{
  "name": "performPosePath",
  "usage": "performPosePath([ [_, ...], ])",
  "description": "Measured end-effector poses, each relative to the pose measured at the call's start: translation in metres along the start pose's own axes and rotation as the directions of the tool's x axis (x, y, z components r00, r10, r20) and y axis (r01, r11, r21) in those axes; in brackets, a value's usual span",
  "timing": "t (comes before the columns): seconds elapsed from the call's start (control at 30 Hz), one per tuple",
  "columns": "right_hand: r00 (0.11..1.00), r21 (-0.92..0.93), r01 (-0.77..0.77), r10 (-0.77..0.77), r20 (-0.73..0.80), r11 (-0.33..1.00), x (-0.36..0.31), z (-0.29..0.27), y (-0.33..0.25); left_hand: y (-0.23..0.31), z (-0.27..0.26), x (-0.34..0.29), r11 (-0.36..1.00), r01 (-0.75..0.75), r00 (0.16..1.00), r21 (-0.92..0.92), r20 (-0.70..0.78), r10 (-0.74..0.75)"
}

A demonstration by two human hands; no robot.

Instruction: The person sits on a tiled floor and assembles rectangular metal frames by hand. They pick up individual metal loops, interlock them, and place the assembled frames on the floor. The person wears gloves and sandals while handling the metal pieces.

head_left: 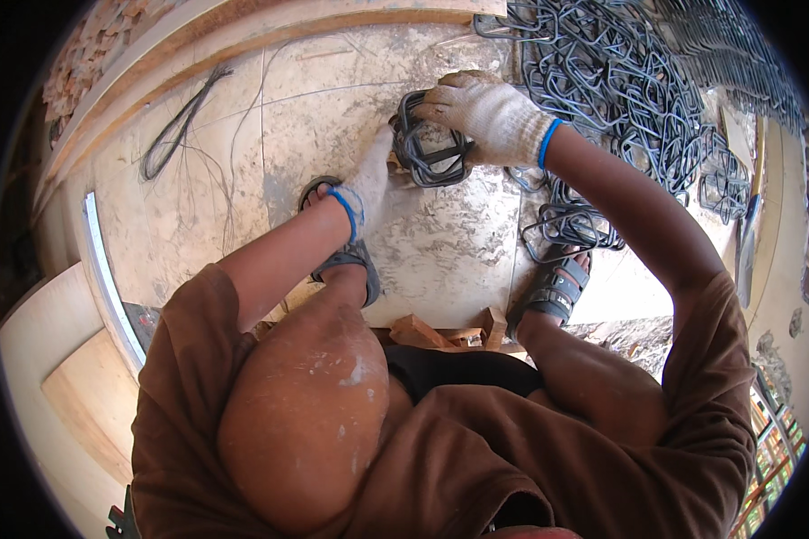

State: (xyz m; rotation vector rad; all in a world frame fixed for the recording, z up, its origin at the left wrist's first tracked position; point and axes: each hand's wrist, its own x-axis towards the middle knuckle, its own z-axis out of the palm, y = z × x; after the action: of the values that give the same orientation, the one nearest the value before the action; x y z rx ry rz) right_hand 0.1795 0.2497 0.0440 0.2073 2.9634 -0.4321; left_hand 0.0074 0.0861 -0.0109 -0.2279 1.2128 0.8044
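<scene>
A bundle of dark square steel rebar stirrups (432, 171) stands on edge on the floor between my feet. My right hand (485, 112), in a white knitted glove with a blue cuff, has its fingers closed over the bundle's top right side. On the opposite side, my left hand (370, 175), gloved the same way, reaches up to the bundle's left edge. Motion smears the left hand, and its fingers cannot be made out. To the right of the bundle spreads a large tangled heap of similar stirrups (602, 99).
A coil of thin tie wire (184, 126) lies on the dirty tiled floor (458, 238) at the left. Long wooden boards (270, 31) run along the far left side. Wood offcuts (418, 332) sit by my seat. My sandalled feet flank the work spot.
</scene>
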Motion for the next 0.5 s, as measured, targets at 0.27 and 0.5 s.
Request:
performPosePath([
  [0.27,0.998,0.055,-0.042,0.044,-0.035,0.998,-0.006,-0.002,0.009,-0.04,0.011,-0.017,0.834,0.018,0.999,0.551,-0.032,0.0],
  [0.5,1.0,0.004,-0.011,0.012,-0.025,1.0,-0.003,0.0,0.01,-0.021,0.024,-0.025,0.844,0.195,0.979,0.5,-0.15,-0.137],
])
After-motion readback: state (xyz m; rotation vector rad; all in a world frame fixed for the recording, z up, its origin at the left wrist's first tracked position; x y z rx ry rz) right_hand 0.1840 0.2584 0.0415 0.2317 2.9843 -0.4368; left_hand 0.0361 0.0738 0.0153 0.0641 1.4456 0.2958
